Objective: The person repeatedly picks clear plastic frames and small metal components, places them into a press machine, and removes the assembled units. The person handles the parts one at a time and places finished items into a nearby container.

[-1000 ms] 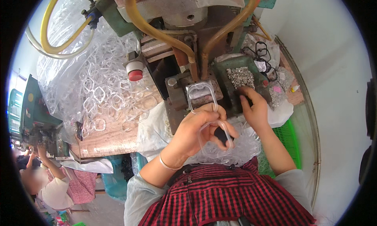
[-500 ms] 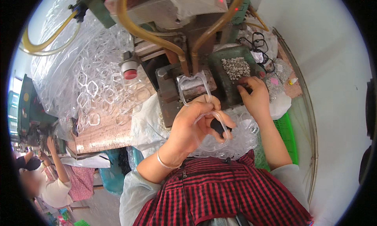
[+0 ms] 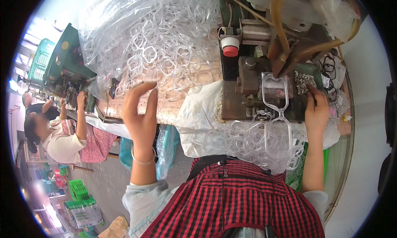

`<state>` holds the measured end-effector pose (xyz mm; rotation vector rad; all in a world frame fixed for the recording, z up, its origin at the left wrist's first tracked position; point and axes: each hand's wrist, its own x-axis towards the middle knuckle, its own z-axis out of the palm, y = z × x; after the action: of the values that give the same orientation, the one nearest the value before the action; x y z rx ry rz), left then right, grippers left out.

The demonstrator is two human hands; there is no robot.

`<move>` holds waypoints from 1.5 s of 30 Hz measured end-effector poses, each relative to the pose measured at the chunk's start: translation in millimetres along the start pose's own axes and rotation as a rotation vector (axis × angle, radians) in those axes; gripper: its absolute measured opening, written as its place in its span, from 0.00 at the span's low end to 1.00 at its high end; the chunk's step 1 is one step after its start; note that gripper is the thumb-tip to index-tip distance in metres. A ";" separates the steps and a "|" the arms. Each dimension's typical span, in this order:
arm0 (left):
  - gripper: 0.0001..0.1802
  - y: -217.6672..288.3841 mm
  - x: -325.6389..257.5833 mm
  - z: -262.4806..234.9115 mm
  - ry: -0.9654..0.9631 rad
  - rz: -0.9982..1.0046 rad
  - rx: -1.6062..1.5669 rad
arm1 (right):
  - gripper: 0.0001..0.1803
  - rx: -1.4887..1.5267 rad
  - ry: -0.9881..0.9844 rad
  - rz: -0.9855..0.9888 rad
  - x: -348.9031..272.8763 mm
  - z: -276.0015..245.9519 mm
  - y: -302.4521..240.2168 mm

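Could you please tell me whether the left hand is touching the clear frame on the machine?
Apart. The head view shows a wide gap, with white sheeting visible between the left hand and the clear frame.

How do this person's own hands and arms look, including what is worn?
Both the left hand and the right hand are without gloves. A thin, pale, ring-shaped bangle circles the left wrist; the right wrist shows none. Pale-blue fabric sleeves end near the elbows.

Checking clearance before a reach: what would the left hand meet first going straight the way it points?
The left hand would probably meet the loose clear frames on the wooden table first, though depth is hard to judge.
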<state>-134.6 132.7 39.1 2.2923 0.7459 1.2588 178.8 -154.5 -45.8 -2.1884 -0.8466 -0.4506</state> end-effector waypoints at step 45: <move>0.14 104.2 15.5 99.6 -0.308 0.716 -0.512 | 0.17 0.344 0.201 -0.110 -8.0 1.5 -69.3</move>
<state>-15.9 52.2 60.1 2.2704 -0.5055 1.1303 125.3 -121.3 -15.8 -1.7574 -0.8662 -0.5268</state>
